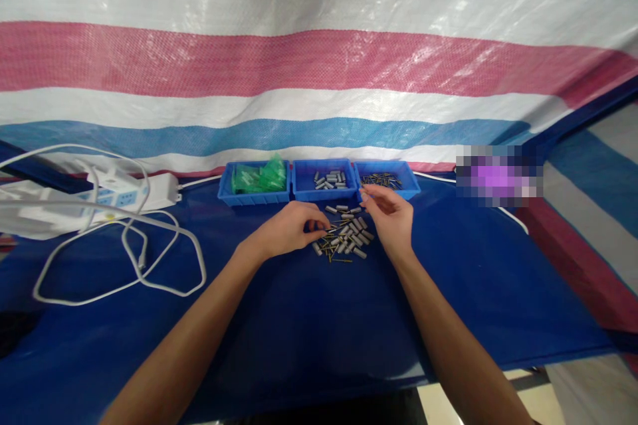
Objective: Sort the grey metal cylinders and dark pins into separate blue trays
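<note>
My left hand (295, 229) is at the left side of a loose pile on the blue table, its thumb and fingers pinched together. Whatever they hold, if anything, is too small to name. The pile mixes short silver-grey cylinders (359, 253) with thin brass-coloured pins or screws (341, 261). My right hand (393, 216) is raised at the pile's right, by the front of the right blue bin (411, 187). Its thumb and forefinger are closed at the tips, where something small may be held. Thin brass-coloured pieces (383, 180) lie in that bin.
The middle blue bin (300, 189) holds silver cylinders (331, 180); the left blue bin (239, 199) holds green plastic (259, 177). A white power strip (162, 191) and looped white cable (199, 259) lie at left. Behind hangs a striped tarp (319, 66). A blurred purple item (493, 179) is at right.
</note>
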The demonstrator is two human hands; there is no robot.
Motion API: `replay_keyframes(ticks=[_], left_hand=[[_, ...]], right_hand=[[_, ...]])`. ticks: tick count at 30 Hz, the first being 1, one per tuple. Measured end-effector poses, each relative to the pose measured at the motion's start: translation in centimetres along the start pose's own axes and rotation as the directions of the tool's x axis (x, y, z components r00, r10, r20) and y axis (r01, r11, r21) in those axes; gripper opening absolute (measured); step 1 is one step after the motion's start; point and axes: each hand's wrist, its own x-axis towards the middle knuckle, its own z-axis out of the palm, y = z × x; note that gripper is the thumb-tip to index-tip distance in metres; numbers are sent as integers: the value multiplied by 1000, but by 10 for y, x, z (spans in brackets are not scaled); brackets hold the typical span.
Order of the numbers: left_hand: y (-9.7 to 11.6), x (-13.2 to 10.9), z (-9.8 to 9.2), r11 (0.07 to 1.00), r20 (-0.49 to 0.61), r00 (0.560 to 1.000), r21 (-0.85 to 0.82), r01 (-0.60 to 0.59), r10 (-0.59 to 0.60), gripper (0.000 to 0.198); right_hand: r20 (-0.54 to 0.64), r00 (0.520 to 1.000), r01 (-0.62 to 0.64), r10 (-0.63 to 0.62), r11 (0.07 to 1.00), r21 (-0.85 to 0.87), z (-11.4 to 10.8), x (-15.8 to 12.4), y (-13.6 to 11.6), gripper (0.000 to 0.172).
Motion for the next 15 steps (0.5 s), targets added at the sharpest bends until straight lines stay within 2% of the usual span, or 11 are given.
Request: replay_keyframes(ticks=[4, 15], left_hand=[[-7, -1, 1, 992, 76, 997, 120, -29, 20, 17], [-15, -2, 9, 951, 44, 999, 310, -10, -4, 12]], right_hand=[[-5, 1000, 17, -17, 998, -53, -4, 1, 2, 46], [67, 997, 31, -30, 999, -23, 0, -2, 6, 28]])
